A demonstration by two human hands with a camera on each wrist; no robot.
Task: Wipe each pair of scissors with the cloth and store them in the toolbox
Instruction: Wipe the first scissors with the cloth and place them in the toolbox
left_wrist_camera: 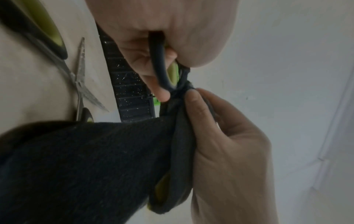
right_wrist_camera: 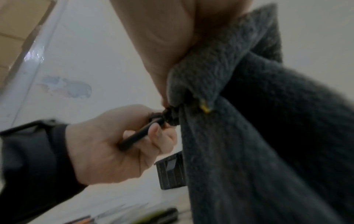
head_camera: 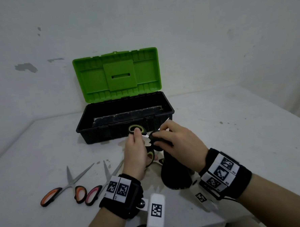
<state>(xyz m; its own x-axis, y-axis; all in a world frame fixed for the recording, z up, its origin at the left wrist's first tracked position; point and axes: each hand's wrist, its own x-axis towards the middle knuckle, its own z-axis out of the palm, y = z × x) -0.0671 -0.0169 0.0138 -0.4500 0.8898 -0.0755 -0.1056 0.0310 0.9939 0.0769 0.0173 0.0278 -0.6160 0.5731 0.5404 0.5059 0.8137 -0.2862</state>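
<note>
My left hand grips a pair of black-and-green scissors by the handles, just in front of the toolbox. My right hand pinches a dark grey cloth around the blades, and the rest of the cloth hangs down to the table. In the left wrist view the fingers curl through a handle loop while the cloth covers the blades. The open toolbox has a black base and a raised green lid. Its inside looks dark, and I see no scissors in it.
Orange-handled scissors and pink-handled scissors lie open on the white table at the front left. Another green-handled pair lies on the table under my hands. A white wall stands close behind the toolbox.
</note>
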